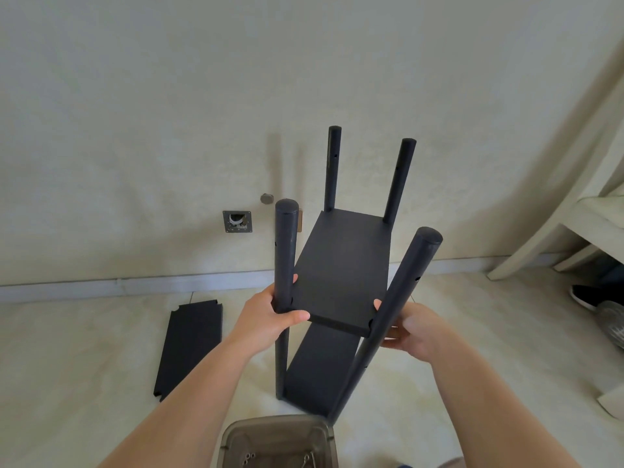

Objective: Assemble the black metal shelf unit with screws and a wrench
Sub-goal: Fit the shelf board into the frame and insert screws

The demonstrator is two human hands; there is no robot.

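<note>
The black metal shelf unit [341,265] stands on the floor with several round posts pointing up and two shelf boards between them. My left hand [270,315] grips the near left post [285,258] at the upper board's corner, thumb on the board's front edge. My right hand [415,329] curls round the near right post [398,298] at the other front corner, a fingertip showing on the board. A third loose black shelf board [190,349] with notched corners lies flat on the floor to the left. No wrench is visible.
A translucent grey plastic box [280,440] with screws and small metal parts sits at the bottom centre. A wall with an open socket plate [237,221] is behind. A pale wooden furniture frame [574,231] and a black shoe [587,295] are at the right.
</note>
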